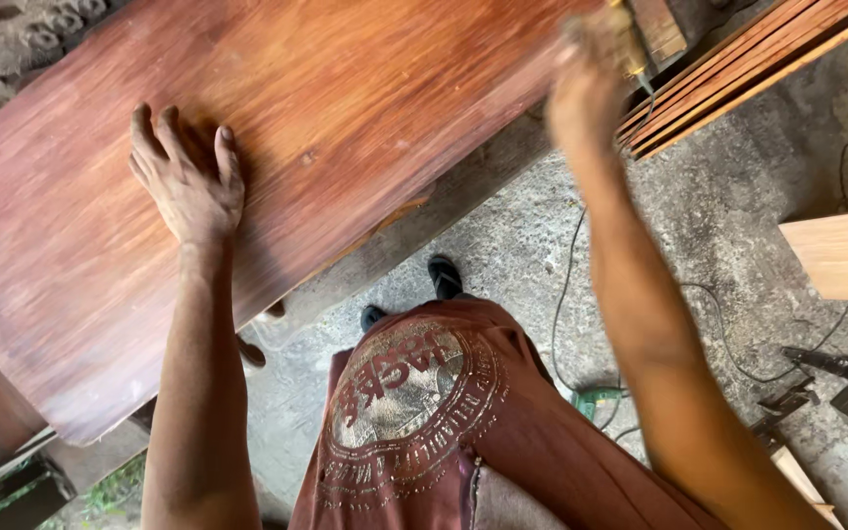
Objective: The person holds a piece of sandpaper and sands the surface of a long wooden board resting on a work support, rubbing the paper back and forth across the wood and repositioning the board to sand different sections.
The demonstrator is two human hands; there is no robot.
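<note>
Concrete floor (738, 196), left hand (188, 182) flat on reddish wooden board (345, 108)

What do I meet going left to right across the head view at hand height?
Left hand flat on the reddish wooden board → right hand, blurred, at the board's edge → stacked wooden slats.
</note>
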